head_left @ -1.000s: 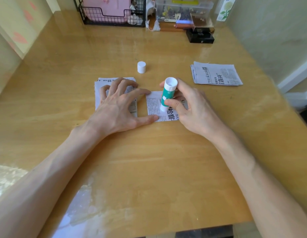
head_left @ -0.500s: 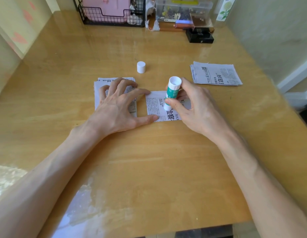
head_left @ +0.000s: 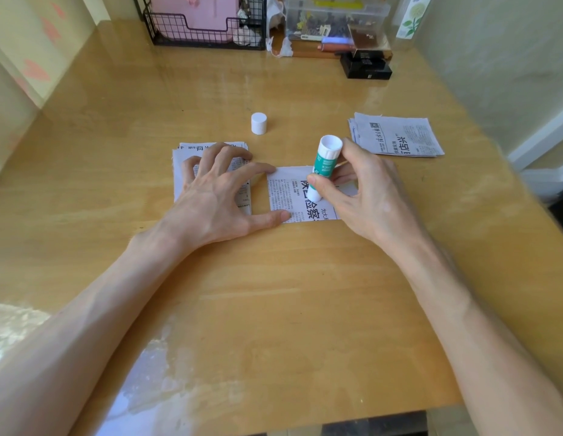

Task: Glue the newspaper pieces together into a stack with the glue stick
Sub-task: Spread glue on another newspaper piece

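1. Wood desk (head_left: 273, 309) with a glossy top. Both bare forearms reach in from the near edge.
2. Right hand (head_left: 368, 196) grasps the glue stick (head_left: 324, 165), thumb on the near side of the barrel and fingers curled round the far side.
3. Stick is green and white, uncapped and tilted, top leaning right and away. Its lower end is down on the sheet (head_left: 283, 190).
4. Sheet is a single newspaper piece lying flat mid-desk, with big black headline characters facing up. Its right part is hidden under the right hand.
5. Left hand (head_left: 217, 196) grasps nothing; it is palm down with fingers spread and arched.
6. Its thumb tip presses the sheet's near-left corner and its index tip touches the sheet's far-left edge. The other fingertips rest on the left pile (head_left: 182, 165).
7. Left pile is newspaper pieces stacked flat, just beside the sheet on its left, mostly covered by the hand.
8. Right pile (head_left: 396, 136) is more newspaper pieces, loosely squared. It lies well apart from the sheet, toward the far right of the desk.
9. Cap (head_left: 259, 123) is white and stands upright on the desk beyond the sheet. It is between the two piles and apart from both.
10. At the back edge there is a black wire basket (head_left: 179, 29) with a pink item inside. Next to it are a clear box (head_left: 336, 20) of small stuff and a black box (head_left: 366, 69) in front of that.
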